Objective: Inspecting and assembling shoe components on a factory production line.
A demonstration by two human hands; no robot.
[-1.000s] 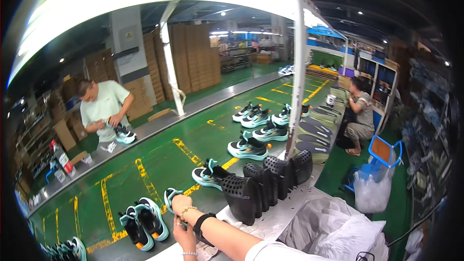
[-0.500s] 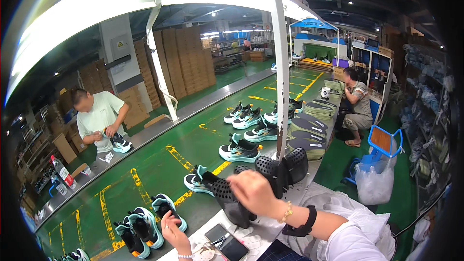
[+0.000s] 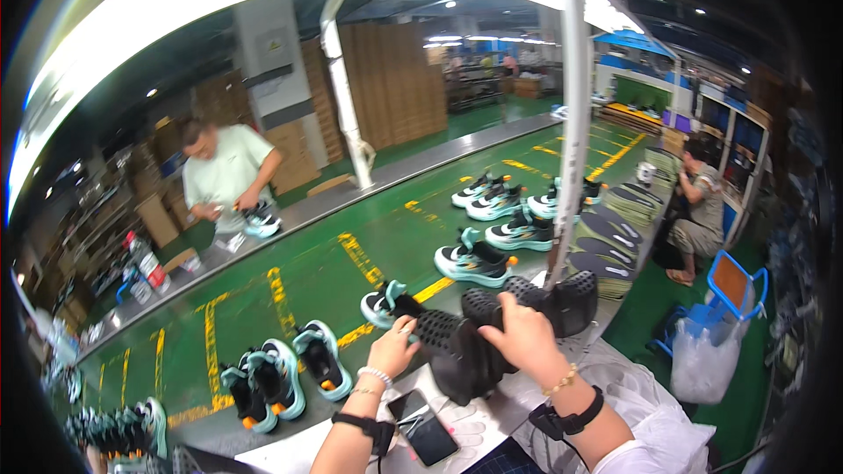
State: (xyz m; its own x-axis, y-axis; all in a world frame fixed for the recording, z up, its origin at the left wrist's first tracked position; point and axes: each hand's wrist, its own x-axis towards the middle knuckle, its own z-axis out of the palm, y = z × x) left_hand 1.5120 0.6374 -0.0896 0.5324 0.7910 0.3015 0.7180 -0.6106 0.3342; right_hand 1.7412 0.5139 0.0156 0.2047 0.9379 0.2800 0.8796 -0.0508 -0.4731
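My left hand [image 3: 393, 351] is at the left side of a black perforated, clog-like piece [image 3: 443, 338], its fingers curled in. Whether it grips that piece's edge or something small, I cannot make out. Over the right side of the same black group my right hand [image 3: 524, 342] has thumb and forefinger apart, close to or touching the black surface. More black perforated pieces [image 3: 575, 303] stand to the right. Just beyond my left hand sits a black and mint sneaker [image 3: 380, 305]. Below the hands, a phone [image 3: 428, 434] lies on a white surface [image 3: 303, 449].
Several sneakers [image 3: 320, 360] stand along the green belt [image 3: 351, 228]. Stacked insoles [image 3: 606, 241] line its right side, near a white post [image 3: 571, 123]. Across the belt a person [image 3: 228, 171] handles a sneaker; another [image 3: 698, 202] crouches at right by a blue chair [image 3: 733, 285].
The view has shifted left, so the scene sits further right. My left hand has risen to the black piece; my right hand has come down with its thumb and forefinger apart.
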